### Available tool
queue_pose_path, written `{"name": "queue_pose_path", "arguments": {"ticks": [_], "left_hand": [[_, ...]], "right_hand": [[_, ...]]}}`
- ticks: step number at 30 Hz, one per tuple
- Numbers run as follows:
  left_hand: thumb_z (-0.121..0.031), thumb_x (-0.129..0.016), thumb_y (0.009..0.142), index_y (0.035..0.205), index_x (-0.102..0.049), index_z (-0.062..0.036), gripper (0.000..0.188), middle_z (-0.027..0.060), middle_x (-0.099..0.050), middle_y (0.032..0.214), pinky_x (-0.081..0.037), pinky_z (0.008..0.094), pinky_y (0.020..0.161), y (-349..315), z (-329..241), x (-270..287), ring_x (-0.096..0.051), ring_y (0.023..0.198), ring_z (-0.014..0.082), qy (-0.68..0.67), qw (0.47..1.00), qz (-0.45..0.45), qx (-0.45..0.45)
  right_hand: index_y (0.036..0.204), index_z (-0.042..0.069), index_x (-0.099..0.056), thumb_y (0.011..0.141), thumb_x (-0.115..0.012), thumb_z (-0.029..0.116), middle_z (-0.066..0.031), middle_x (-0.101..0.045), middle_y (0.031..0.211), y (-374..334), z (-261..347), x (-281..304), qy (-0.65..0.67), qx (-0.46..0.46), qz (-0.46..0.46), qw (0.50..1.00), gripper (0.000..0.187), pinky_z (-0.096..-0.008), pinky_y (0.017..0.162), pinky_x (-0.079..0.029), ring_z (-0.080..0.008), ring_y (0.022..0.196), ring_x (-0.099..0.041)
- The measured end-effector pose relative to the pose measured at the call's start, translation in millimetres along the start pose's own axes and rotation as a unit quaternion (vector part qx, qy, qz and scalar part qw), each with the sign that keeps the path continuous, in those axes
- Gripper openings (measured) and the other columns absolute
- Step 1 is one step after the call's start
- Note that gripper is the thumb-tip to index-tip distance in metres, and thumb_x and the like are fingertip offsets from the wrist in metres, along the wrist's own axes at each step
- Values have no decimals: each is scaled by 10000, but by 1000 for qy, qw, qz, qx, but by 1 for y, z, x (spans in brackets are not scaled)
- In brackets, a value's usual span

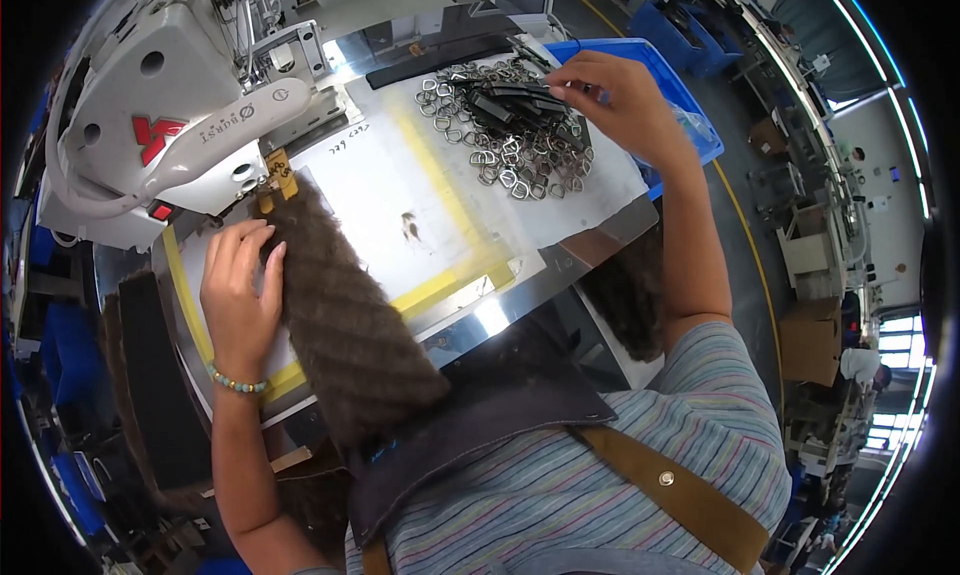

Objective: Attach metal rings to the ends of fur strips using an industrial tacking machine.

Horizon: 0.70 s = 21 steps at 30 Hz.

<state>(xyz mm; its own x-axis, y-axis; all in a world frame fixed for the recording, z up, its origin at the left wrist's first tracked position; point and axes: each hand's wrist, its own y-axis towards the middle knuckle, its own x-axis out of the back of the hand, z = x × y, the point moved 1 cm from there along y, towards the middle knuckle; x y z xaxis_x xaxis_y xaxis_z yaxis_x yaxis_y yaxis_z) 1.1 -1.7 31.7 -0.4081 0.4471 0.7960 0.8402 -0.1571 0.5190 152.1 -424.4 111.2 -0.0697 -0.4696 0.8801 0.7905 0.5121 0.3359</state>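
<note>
Fuzzy brown fur strip (350,315) slants over a white sheet (370,190) on a metal tabletop (600,240) in a workroom. The left hand (242,285) rests loosely at its edge, thumb apart; the right hand (625,100) is at flat black straps (515,102) on silver rings (500,157), but I can't tell if it pinches. Farther back sit a big white machine (110,115) and a partly hidden blue plastic tray (690,87).

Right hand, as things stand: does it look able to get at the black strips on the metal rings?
Very likely yes: the right hand has its fingertips right at the black strips, which lie atop the metal rings, apparently unobstructed.
</note>
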Motion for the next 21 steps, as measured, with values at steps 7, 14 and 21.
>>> {"name": "queue_pose_path", "arguments": {"ticks": [7,14,21], "left_hand": [[-17,-771,921,1083,-737,34,173,149,-735,1116,-568,418,910,0,-10,5,-704,1040,328,-21,1000,-7,-18],[-25,-768,927,1073,-734,24,157,134,-733,1112,-569,408,902,-2,-5,0,-707,1026,324,-28,999,7,-22],[-17,-762,931,1087,-729,15,163,129,-733,1107,-570,403,897,-2,-9,3,-709,1023,319,-26,999,7,-33]], "right_hand": [[1073,72,-802,943,-799,217,-60,-729,966,4,10,-60,-127,66,-40,989,194,-411,731,-571,-298,854,-711],[1137,113,-813,928,-776,182,-55,-755,1031,12,8,-80,-210,49,-27,976,223,-419,747,-590,-305,892,-739],[1188,142,-808,953,-747,77,-66,-771,992,-5,9,-37,-120,3,-112,986,251,-355,700,-556,-252,769,-714]]}}
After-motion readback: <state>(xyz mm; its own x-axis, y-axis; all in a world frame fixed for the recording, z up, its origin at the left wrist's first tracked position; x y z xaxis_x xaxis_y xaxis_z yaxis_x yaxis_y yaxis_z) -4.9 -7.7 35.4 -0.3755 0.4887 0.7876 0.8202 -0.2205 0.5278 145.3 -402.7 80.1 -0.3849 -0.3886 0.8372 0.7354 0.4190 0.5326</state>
